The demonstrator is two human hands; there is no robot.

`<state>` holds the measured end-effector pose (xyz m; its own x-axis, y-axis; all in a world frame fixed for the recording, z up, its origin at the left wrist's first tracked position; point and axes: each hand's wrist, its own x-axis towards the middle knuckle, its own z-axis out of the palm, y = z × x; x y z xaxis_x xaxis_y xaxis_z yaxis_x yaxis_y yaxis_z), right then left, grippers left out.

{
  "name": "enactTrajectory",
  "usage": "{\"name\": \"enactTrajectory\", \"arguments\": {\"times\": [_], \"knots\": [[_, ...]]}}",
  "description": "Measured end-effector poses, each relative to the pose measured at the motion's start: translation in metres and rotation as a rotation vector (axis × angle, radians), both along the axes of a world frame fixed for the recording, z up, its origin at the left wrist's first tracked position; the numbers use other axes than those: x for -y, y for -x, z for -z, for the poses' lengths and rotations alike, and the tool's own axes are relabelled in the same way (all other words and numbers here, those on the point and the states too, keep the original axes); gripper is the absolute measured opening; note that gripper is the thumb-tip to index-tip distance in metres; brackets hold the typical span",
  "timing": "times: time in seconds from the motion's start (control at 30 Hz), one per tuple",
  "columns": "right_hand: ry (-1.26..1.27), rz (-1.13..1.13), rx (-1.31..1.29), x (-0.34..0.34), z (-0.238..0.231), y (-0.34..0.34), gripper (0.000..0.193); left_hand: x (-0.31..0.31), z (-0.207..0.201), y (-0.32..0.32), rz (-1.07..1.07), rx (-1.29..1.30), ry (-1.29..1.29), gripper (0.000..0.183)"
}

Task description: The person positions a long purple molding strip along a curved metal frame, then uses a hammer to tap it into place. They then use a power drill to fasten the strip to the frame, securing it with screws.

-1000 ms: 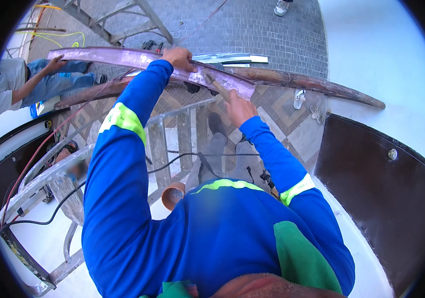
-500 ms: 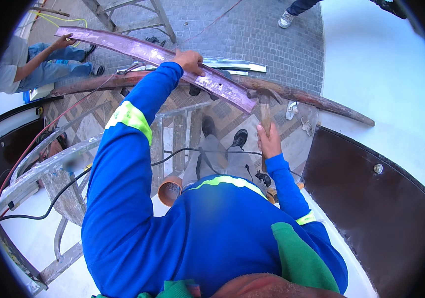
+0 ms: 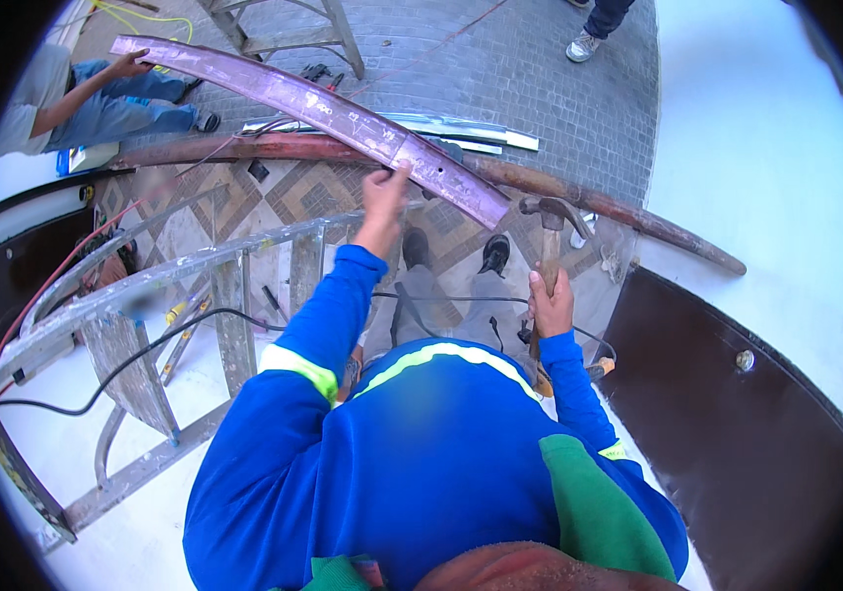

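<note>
A long purple metal channel [image 3: 343, 120] slants from the upper left down to the middle, over a wooden pole. My left hand [image 3: 384, 202] is at the channel's lower edge, somewhat blurred, its index finger stretched out toward the metal. Nothing shows in that hand; whether the fingertip touches the channel I cannot tell. Just right of the channel's near end, my right hand [image 3: 551, 300] is closed around the wooden handle of a claw hammer [image 3: 551, 236], head up. At the channel's far left end, a co-worker's hand [image 3: 129, 65] grips it.
The wooden pole [image 3: 628, 209] crosses behind the channel. A paint-spattered ladder [image 3: 229, 325] lies to my left, with a black cable [image 3: 146, 360] over it. Silvery strips [image 3: 481, 136] lie beyond the pole. Another ladder [image 3: 298, 41] and a person's shoe [image 3: 582, 46] are farther off.
My left hand has come off the top of the channel and drawn back toward me, below its lower edge. My right hand and the hammer have shifted slightly right and nearer.
</note>
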<state>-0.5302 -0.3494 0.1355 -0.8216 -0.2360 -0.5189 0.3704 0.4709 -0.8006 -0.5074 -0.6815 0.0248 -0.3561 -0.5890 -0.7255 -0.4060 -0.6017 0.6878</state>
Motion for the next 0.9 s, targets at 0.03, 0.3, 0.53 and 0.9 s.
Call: {"name": "enactTrajectory", "arguments": {"times": [0.03,0.3,0.53,0.9], "knots": [[-0.017,-0.047,-0.025,-0.003,0.004,0.007,0.035,-0.013,0.008,0.007,-0.077,-0.065,-0.047,0.062],[0.018,-0.418,-0.175,-0.028,0.012,0.076,0.034,-0.047,0.020,0.028,-0.268,-0.132,-0.067,0.031],[-0.023,-0.620,-0.228,-0.062,-0.019,0.142,0.042,-0.062,-0.023,-0.024,-0.413,-0.797,-0.354,0.030],[0.331,-0.752,0.084,-0.018,-0.027,0.122,0.028,-0.120,-0.079,-0.017,-0.489,-1.329,-0.565,0.031]]}}
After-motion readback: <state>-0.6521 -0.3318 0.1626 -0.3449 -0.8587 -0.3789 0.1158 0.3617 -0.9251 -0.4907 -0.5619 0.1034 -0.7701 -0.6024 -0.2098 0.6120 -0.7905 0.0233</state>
